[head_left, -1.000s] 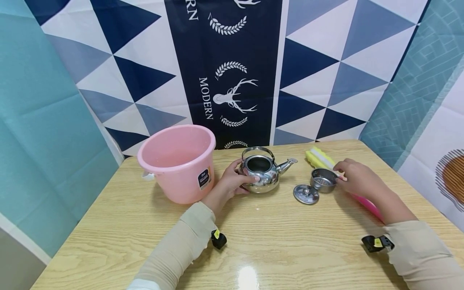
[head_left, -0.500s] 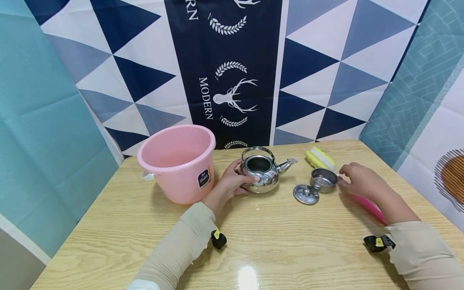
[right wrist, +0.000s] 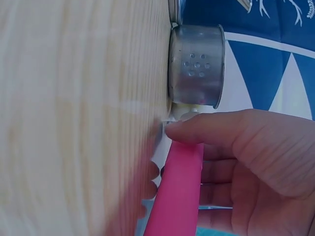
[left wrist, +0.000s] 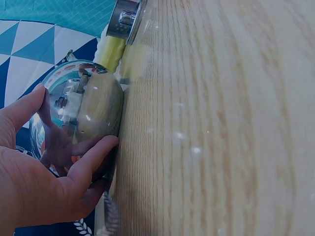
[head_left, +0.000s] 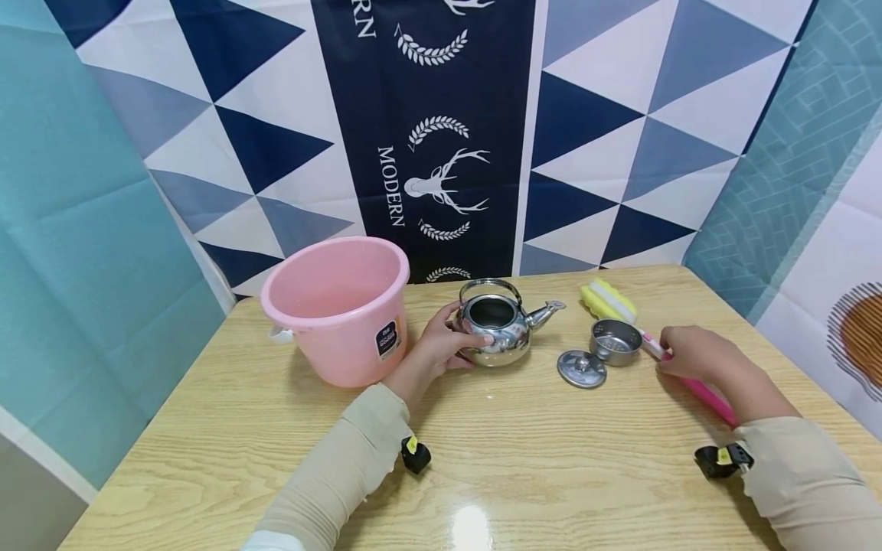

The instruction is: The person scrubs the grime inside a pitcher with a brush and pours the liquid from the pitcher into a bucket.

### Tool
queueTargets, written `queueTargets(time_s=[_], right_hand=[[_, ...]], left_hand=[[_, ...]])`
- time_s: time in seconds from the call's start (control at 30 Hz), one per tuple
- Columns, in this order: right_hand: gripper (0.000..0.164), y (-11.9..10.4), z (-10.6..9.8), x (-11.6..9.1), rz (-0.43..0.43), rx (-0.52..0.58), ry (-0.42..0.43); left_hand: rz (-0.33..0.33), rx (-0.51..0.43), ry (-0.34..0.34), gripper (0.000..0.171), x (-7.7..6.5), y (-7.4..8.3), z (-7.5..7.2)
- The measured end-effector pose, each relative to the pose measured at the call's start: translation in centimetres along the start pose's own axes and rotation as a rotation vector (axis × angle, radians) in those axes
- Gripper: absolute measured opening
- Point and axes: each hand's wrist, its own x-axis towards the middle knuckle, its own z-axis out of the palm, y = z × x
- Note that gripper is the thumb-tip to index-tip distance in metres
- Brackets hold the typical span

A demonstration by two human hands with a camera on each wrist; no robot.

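A shiny steel teapot (head_left: pixel 508 346) stands lidless on the table, its hoop handle upright and spout to the right. My left hand (head_left: pixel 441 340) holds its body from the left; the left wrist view shows the thumb and fingers spread around the round side (left wrist: pixel 88 105). At the right lies a sponge cleaning brush with a yellow-and-white head (head_left: pixel 609 300) and a pink handle (head_left: pixel 706 396). My right hand (head_left: pixel 703 356) grips that handle, thumb on one side and fingers on the other in the right wrist view. A perforated steel infuser basket (head_left: pixel 615 343) hides part of the brush.
The teapot's knobbed lid (head_left: pixel 582 370) lies flat, touching or very near the basket. A pink bucket (head_left: pixel 344 344) stands left of the teapot, close to my left forearm. Patterned cloth walls (head_left: pixel 586 138) rise behind and beside the wooden table (head_left: pixel 524 459).
My right hand has left the infuser basket's rim and moved slightly right and nearer, onto the pink brush handle. My left hand and the teapot have stayed put.
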Motion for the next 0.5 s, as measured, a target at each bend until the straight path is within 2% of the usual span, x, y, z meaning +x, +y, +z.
queueTargets(time_s=[0.23, 0.5], right_hand=[[0.012, 0.36, 0.25, 0.07, 0.002, 0.032, -0.034], [0.012, 0.83, -0.25, -0.08, 0.011, 0.040, 0.016]], left_hand=[[0.002, -0.006, 0.003, 0.086, 0.20, -0.07, 0.01], [-0.003, -0.012, 0.006, 0.086, 0.24, -0.09, 0.05]])
